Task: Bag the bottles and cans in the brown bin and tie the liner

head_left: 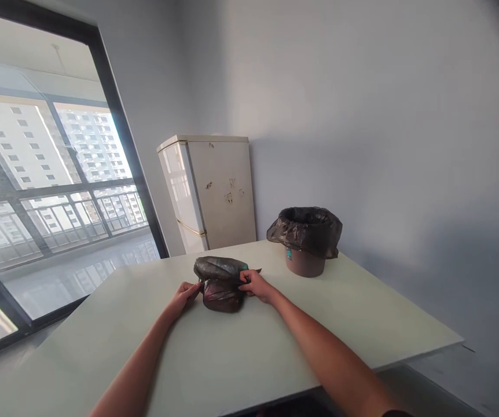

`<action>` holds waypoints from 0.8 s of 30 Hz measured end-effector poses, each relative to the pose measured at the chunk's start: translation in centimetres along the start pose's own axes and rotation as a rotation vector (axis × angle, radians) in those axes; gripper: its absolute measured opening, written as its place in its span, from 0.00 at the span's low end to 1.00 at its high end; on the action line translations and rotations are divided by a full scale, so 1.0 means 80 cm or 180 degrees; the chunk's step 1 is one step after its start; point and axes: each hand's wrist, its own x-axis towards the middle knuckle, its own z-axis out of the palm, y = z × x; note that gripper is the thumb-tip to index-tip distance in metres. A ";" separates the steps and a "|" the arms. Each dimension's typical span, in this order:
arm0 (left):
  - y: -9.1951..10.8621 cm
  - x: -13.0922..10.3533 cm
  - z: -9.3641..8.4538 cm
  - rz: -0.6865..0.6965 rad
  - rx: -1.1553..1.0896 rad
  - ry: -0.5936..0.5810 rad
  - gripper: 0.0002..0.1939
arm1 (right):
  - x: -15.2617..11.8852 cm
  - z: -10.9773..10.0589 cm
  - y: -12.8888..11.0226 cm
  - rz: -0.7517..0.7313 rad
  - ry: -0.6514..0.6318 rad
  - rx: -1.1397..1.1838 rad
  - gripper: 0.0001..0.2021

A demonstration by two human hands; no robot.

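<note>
A dark bundle wrapped in thin black plastic bag point(223, 295) rests near the middle of the pale table. It has an upper and a lower bulge, and reddish tones show through the lower one. My left hand point(187, 291) is closed at the bundle's left side, pinching the plastic between the two bulges. On the opposite side, my right hand point(254, 284) grips the plastic, a dark tip of it sticking out past the fingers. A small teal patch shows beside my right hand. What is inside the bundle is hidden.
A brown bin point(305, 265) lined with a black garbage bag point(310, 237) stands on the table point(197, 359) to the right of the bundle. Behind the table are a worn white refrigerator point(223, 191) and a grey wall. A dark-framed glass door point(114, 116) is at left.
</note>
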 end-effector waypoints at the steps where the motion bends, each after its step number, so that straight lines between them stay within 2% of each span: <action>1: 0.000 0.001 0.000 0.0059 -0.0076 -0.0003 0.38 | 0.000 -0.001 0.000 0.0006 -0.0032 0.0029 0.25; 9: 0.015 0.002 0.007 0.0391 -0.0757 0.0137 0.41 | 0.000 -0.003 -0.004 0.0068 -0.0261 0.0183 0.24; 13: 0.014 0.000 0.007 0.0206 -0.1308 -0.0010 0.41 | -0.005 -0.003 -0.008 0.0121 -0.0400 0.0273 0.24; 16: 0.010 0.001 0.016 0.0015 -0.1358 -0.0205 0.40 | -0.011 -0.003 -0.016 0.0129 -0.0528 0.0348 0.24; 19: 0.011 0.002 0.040 0.0071 -0.1157 -0.0170 0.34 | -0.018 -0.004 -0.026 0.0073 -0.0711 0.0590 0.24; 21: 0.017 0.001 0.061 0.0411 -0.0684 0.0043 0.27 | -0.020 -0.004 -0.031 -0.0071 -0.0692 0.0801 0.22; 23: 0.026 -0.001 0.081 0.0872 0.0032 0.0320 0.30 | -0.019 -0.004 -0.034 -0.0214 -0.0595 0.0887 0.22; 24: 0.030 -0.002 0.089 0.1081 0.0438 0.0463 0.32 | -0.019 -0.004 -0.035 -0.0256 -0.0575 0.0878 0.24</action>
